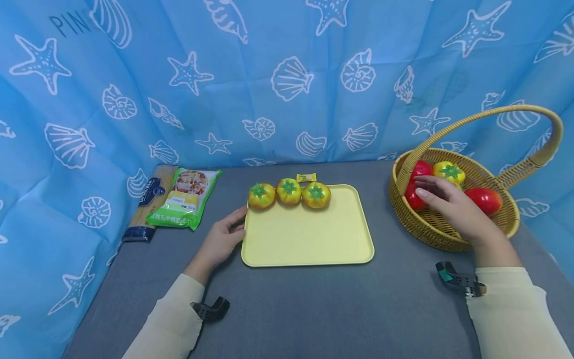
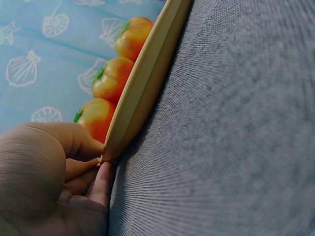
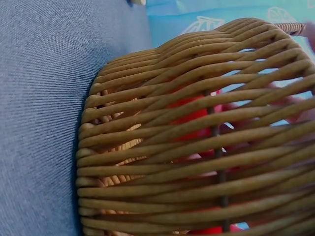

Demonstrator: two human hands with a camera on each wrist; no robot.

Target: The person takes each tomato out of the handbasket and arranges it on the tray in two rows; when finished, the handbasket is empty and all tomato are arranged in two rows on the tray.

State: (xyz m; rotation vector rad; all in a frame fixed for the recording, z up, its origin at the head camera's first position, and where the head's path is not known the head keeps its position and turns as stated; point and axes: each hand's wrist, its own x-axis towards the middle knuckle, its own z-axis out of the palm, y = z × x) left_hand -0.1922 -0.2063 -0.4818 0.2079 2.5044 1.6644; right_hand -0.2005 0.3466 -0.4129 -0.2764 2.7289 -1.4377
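My left hand (image 1: 221,239) pinches the left rim of a pale yellow tray (image 1: 305,239), thumb and fingers meeting at its edge in the left wrist view. Three orange-yellow toy tomatoes with green tops, a left one (image 1: 261,196), a middle one (image 1: 289,191) and a right one (image 1: 316,195), line the tray's far side. Over at the wicker basket (image 1: 430,232), my right hand (image 1: 448,202) reaches inside, fingers loosely bent beside a red fruit (image 1: 413,198). The weave mostly hides those fingers in the right wrist view; a firm hold is not visible.
Inside the basket are also a yellow tomato (image 1: 450,172) and another red fruit (image 1: 484,201); its tall handle (image 1: 486,110) arches above. A small yellow packet (image 1: 307,178) lies behind the tray. A green-edged food bag (image 1: 186,197) and a pasta pack (image 1: 150,199) lie at left.
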